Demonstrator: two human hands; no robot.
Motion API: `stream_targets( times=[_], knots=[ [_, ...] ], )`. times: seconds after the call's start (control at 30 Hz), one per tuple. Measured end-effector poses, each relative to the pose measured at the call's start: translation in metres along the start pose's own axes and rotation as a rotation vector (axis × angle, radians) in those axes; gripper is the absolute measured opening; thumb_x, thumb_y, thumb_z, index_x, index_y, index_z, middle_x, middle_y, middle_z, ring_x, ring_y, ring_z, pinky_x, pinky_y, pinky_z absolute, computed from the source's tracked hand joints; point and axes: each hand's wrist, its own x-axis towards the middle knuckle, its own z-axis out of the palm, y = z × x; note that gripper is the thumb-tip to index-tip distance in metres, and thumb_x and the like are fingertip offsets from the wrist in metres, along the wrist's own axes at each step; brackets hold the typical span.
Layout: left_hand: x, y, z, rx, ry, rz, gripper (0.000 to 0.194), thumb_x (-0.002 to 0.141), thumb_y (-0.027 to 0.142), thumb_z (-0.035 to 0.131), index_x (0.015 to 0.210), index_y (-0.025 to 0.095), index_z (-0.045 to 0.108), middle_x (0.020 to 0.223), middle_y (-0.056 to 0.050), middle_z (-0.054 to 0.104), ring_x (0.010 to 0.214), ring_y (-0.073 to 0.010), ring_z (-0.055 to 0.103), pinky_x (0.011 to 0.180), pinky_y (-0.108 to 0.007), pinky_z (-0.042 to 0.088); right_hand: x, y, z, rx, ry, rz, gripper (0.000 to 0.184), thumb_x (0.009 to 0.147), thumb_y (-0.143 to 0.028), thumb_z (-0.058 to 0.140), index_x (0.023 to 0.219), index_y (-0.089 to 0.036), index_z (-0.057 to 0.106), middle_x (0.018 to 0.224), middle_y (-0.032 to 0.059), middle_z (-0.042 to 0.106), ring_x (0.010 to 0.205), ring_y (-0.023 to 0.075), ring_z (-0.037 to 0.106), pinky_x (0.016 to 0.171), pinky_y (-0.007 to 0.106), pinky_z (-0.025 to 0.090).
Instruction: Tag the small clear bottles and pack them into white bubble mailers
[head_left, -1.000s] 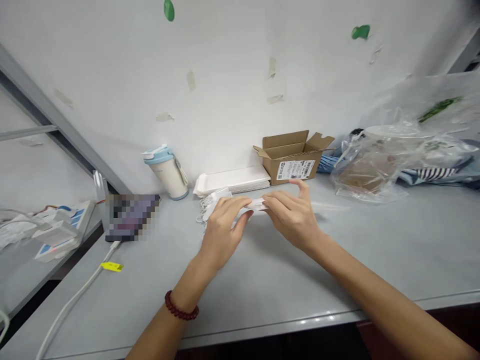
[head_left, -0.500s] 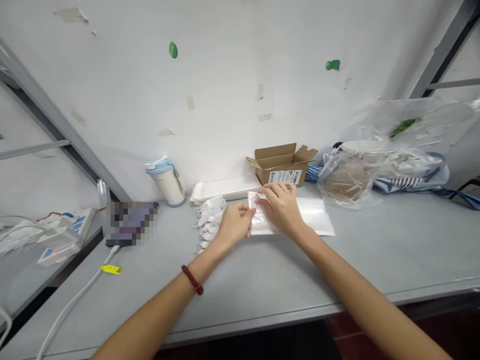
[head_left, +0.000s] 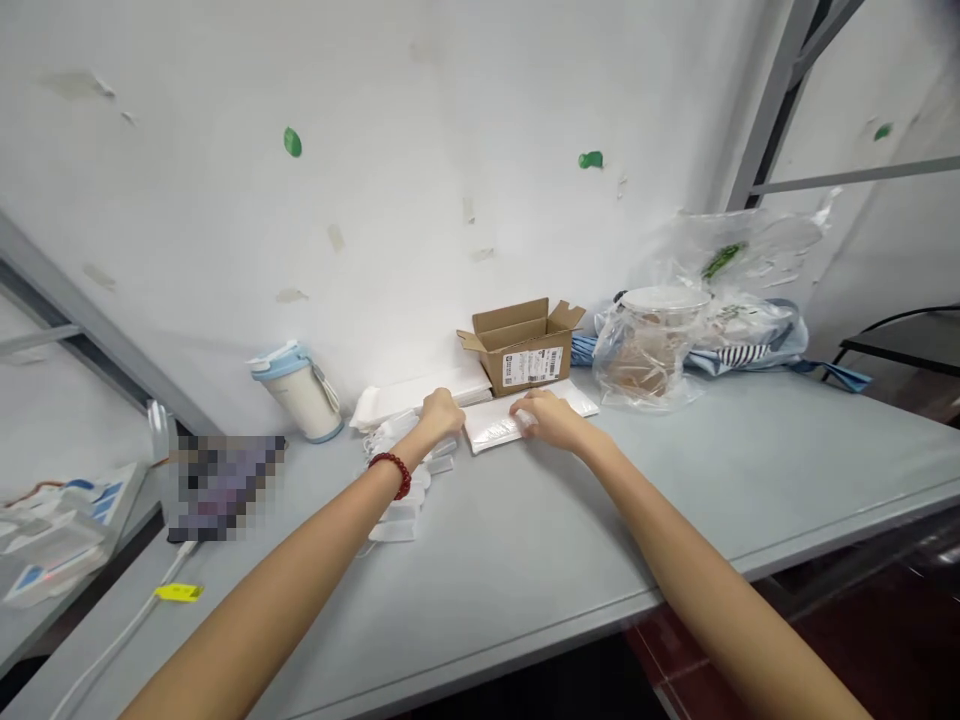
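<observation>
A white, shiny flat plastic packet [head_left: 491, 428] lies slantwise on the grey table, just in front of an open cardboard box [head_left: 525, 350]. My right hand [head_left: 551, 418] is closed over its near middle, with a crumpled bit of clear plastic showing at the fingertips. At the packet's left end, my left hand [head_left: 442, 413] is curled closed; what its fingers hold is hidden. Under and beside my left forearm spreads a pile of small white tags with string loops [head_left: 397, 515]. Behind my left hand lies a stack of flat white sleeves [head_left: 405, 398].
A cream cup with a blue lid [head_left: 300, 395] stands at the back left, near a blurred-out device [head_left: 225, 490] with a white cable [head_left: 112, 655]. To the right are a plastic-bagged tub [head_left: 652, 350] and blue fabric [head_left: 784, 345]. The table's front edge [head_left: 525, 655] runs below my arms.
The view has swung to the right. Both hands and the packet are now closer to the cardboard box, and the packet sits more slantwise. My left hand has curled further, its fingertips now hidden.
</observation>
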Motion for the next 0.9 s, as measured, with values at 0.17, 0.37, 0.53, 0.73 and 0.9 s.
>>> stream_targets(
  times=[0.17, 0.37, 0.53, 0.73, 0.9],
  knots=[
    [0.026, -0.017, -0.028, 0.297, 0.091, 0.157, 0.022, 0.062, 0.003, 0.059, 0.08, 0.011, 0.067, 0.093, -0.015, 0.069, 0.097, -0.026, 0.062, 0.081, -0.03, 0.045, 0.001, -0.005, 0.003, -0.013, -0.013, 0.014, 0.039, 0.074, -0.009, 0.061, 0.11, -0.023, 0.063, 0.114, 0.012, 0.057, 0.109, 0.029, 0.05, 0.078, 0.038, 0.039],
    [0.036, -0.035, -0.032, 0.473, 0.067, 0.211, 0.019, 0.068, 0.005, 0.056, 0.08, 0.011, 0.069, 0.087, -0.013, 0.07, 0.084, -0.0213, 0.064, 0.073, -0.026, 0.046, 0.0, -0.017, 0.01, -0.074, -0.02, -0.04, 0.032, 0.079, -0.009, 0.054, 0.104, -0.024, 0.065, 0.109, 0.012, 0.059, 0.104, 0.0282, 0.05, 0.076, 0.039, 0.038],
    [0.038, -0.038, -0.024, 0.534, 0.093, 0.235, 0.022, 0.072, 0.003, 0.05, 0.078, 0.009, 0.069, 0.081, -0.016, 0.068, 0.078, -0.0221, 0.064, 0.07, -0.028, 0.046, 0.001, -0.022, 0.015, -0.095, -0.019, -0.065, 0.036, 0.081, -0.008, 0.047, 0.106, -0.027, 0.065, 0.114, 0.0118, 0.058, 0.106, 0.028, 0.049, 0.076, 0.04, 0.038],
    [0.025, -0.034, -0.03, 0.554, 0.253, 0.282, 0.032, 0.081, 0.002, 0.035, 0.099, 0.006, 0.062, 0.107, -0.022, 0.06, 0.093, -0.0262, 0.061, 0.079, -0.034, 0.044, 0.005, -0.022, 0.024, -0.044, -0.031, -0.123, 0.04, 0.077, -0.013, 0.056, 0.113, -0.029, 0.064, 0.126, 0.0122, 0.055, 0.113, 0.0306, 0.049, 0.084, 0.048, 0.036],
    [0.008, -0.045, -0.043, 0.464, 0.372, 0.265, 0.027, 0.087, 0.009, 0.034, 0.1, 0.01, 0.057, 0.101, -0.016, 0.063, 0.093, -0.0248, 0.06, 0.08, -0.034, 0.044, 0.016, -0.033, 0.043, 0.093, 0.077, -0.068, 0.035, 0.081, -0.011, 0.05, 0.109, -0.024, 0.067, 0.126, 0.012, 0.057, 0.12, 0.0268, 0.047, 0.095, 0.047, 0.032]
  ],
)
